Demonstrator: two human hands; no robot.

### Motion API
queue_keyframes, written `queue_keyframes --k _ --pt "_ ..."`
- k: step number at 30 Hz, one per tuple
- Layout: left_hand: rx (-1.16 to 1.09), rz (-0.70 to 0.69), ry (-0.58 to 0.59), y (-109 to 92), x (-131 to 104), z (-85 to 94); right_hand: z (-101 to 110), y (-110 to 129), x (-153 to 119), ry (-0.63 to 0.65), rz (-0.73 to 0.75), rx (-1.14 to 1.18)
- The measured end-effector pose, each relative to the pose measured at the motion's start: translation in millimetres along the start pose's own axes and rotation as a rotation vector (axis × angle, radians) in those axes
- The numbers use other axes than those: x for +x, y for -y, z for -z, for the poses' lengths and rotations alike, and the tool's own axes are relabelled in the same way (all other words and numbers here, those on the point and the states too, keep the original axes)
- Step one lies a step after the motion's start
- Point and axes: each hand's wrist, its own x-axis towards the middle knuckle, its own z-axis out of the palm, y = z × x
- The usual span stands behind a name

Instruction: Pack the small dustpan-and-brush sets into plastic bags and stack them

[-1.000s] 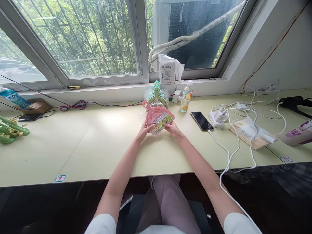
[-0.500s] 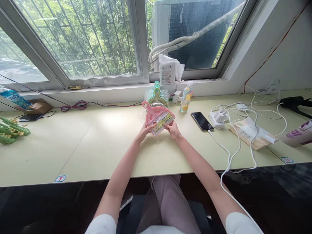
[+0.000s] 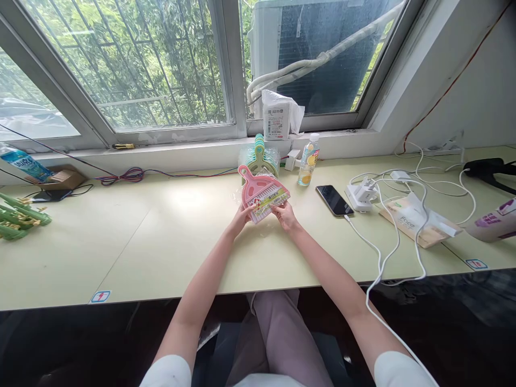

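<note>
Between my hands is a pink dustpan and brush set (image 3: 264,193) in clear plastic wrap, tilted, with its handle toward the upper left and a yellow-green label across the white bristles. My left hand (image 3: 242,216) is closed on its lower left edge. At the lower right edge, my right hand (image 3: 285,215) grips it, thumb on the label side. The fingers behind the set are hidden. Just beyond it, a stack of wrapped green and blue dustpan sets (image 3: 261,156) stands against the sill, partly covered by the pink one.
Right of the stack are a drink bottle (image 3: 309,160), a phone (image 3: 334,200), a power strip (image 3: 360,196) with trailing white cables and a tissue pack (image 3: 419,219). Another tissue pack (image 3: 277,119) sits on the windowsill. Green stalks (image 3: 20,216) and a cardboard box (image 3: 64,177) lie left.
The pink set has turned slightly, its handle tip shifting a little to the right. Both hands keep hold of it in nearly the same place.
</note>
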Motion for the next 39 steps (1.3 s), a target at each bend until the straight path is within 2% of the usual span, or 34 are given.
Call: queue_keyframes --k 5,12,23,28,32,34,37,39 --pt "0.012 -0.006 -0.016 4 -3 -3.8 0 2 -1 0.010 0.004 -0.031" --pt "0.018 -0.025 -0.004 -3 -6 -5.1 -2 6 -2 0.009 -0.016 -0.019" --pt "0.012 -0.019 -0.035 -3 -5 -1.6 -4 4 -2 0.010 -0.041 0.003" --pt "-0.019 -0.048 -0.059 -1 -3 -1.1 5 14 2 0.113 -0.102 -0.090" --pt "-0.053 -0.085 -0.117 0 1 8.5 17 25 8 0.145 -0.129 -0.203" --pt "-0.066 -0.069 -0.172 2 4 17.4 22 28 11 0.036 -0.070 -0.296" --pt "-0.088 0.014 -0.270 4 9 31.2 27 27 12 -0.172 0.168 -0.510" --pt "-0.110 0.078 -0.312 5 10 37.9 27 27 11 -0.176 0.361 -0.633"
